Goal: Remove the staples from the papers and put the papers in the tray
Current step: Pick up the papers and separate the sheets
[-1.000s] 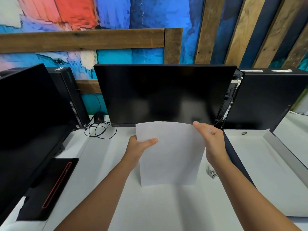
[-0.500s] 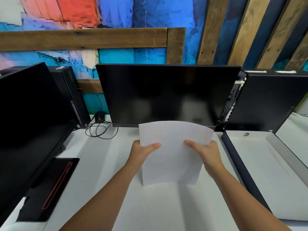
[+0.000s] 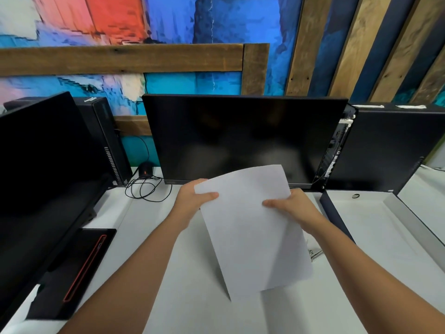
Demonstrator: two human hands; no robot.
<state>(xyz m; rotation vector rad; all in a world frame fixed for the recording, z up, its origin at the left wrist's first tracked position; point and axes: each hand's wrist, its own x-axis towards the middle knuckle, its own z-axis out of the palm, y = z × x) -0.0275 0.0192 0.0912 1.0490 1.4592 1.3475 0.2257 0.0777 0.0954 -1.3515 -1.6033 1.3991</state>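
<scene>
I hold blank white papers [image 3: 252, 227] upright above the white desk, in front of the middle monitor. My left hand [image 3: 192, 201] pinches the top left corner, thumb on the front. My right hand [image 3: 291, 208] grips the right edge, thumb across the sheet. The papers are tilted, top leaning left and bottom swung right. A shallow white tray [image 3: 395, 227] with dark outer walls lies on the desk to the right. A small metal staple remover [image 3: 316, 255] peeks out beside the paper's right edge, near my right forearm. No staple is visible.
A black monitor [image 3: 243, 138] stands straight ahead and another monitor [image 3: 41, 169] at the left, its black base [image 3: 74, 273] on the desk. Dark computer towers [image 3: 387, 145] stand at the back right and back left. A coiled black cable [image 3: 144, 186] lies at the back left.
The papers have rotated, their lower end swinging right toward the tray. My right hand slid from the top right corner down the right edge. The staple remover shows again beside the sheet.
</scene>
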